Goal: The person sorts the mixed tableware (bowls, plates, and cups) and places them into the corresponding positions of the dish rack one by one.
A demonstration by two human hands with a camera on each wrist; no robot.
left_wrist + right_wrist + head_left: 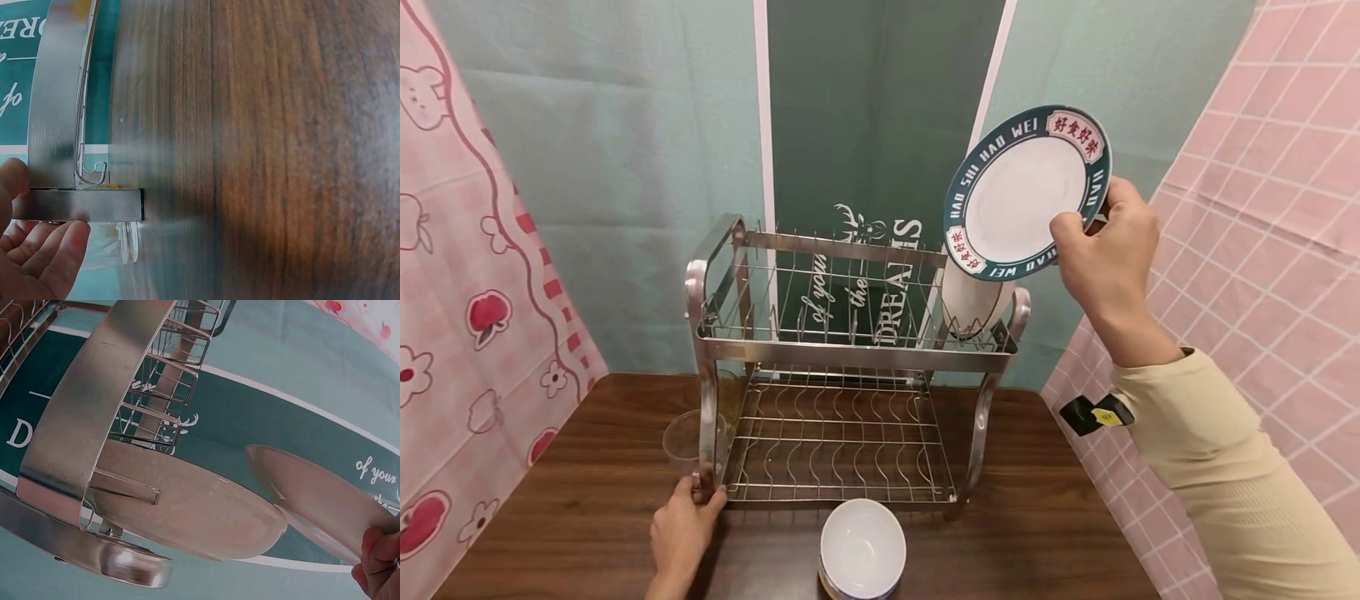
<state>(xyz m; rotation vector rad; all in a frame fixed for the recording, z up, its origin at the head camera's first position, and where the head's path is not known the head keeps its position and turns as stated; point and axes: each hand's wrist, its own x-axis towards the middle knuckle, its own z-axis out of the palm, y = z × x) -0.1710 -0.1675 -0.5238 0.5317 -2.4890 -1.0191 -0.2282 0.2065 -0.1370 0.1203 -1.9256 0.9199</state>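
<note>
Because the rack is steadied only at its left foot, the trouble worth watching for begins there. Just beyond the left fingertips, a clear, round, see-through cup [687, 437] stands close beside the rack's left post; a sideways tug on the metal could probably knock it. The left hand [681, 533] is curled around the foot of the silver, two-tier metal dish rack [857, 357], thumb on one side and fingers on the other. Were that hold to loosen, a bump on the upper tier might make the frame skid or rock on the brown wood-grain table [1015, 467]. To the right of those fingers, in front of the rack, sits a white, round, deep bowl [862, 546], which a falling dish could strike. Farther right, below and left of the right fingertips, a white, rounded, ceramic-looking dish [973, 304] stands on edge in the upper tier. The round white plate with a dark teal, lettered rim [1026, 200] is pinched at its edge by the right hand [1112, 250], tilted in front of that dish. Whether they touch, I cannot tell. An edge-only pinch could let the plate twist, clack against its neighbour and chip.
</note>
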